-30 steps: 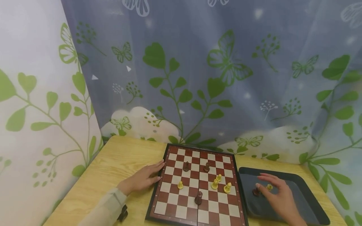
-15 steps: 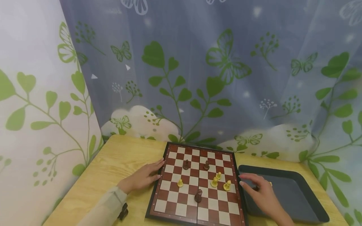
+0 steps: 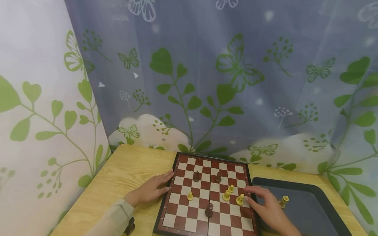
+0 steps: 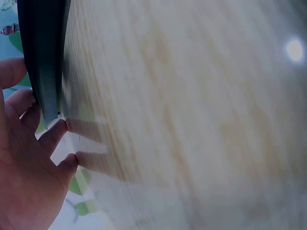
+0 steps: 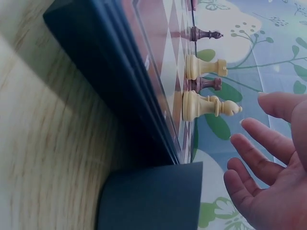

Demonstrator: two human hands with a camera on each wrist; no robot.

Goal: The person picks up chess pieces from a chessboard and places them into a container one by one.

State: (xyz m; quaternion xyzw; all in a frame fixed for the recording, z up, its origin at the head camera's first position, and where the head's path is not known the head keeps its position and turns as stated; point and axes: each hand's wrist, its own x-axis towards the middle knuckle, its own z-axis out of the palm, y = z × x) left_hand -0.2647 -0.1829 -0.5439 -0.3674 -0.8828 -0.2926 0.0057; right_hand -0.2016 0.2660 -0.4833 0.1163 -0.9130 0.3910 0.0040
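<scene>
A folding chessboard (image 3: 185, 214) lies flat, with several yellow and dark brown chess pieces standing on it. My left hand (image 3: 149, 190) rests at the board's left edge, fingers stretched and touching the rim. Over the board's right edge hovers my right hand (image 3: 267, 206), thumb and fingers spread apart, close to a yellow bishop (image 3: 240, 199). In the right wrist view a gap shows between the fingertips and the bishop (image 5: 211, 106); nothing is between the fingers. Behind the bishop stand a yellow rook (image 5: 206, 67), a brown rook (image 5: 208, 85) and a brown bishop (image 5: 206, 34).
Right of the board sits a dark grey tray (image 3: 317, 193), with a yellow chess piece (image 3: 284, 200) in it, partly hidden by my right hand. Both stand on a wooden table (image 3: 133, 164). A patterned curtain (image 3: 206, 82) hangs behind.
My right hand has moved left, from above the tray to the board's right edge beside the yellow bishop. The left hand has stayed at the board's rim.
</scene>
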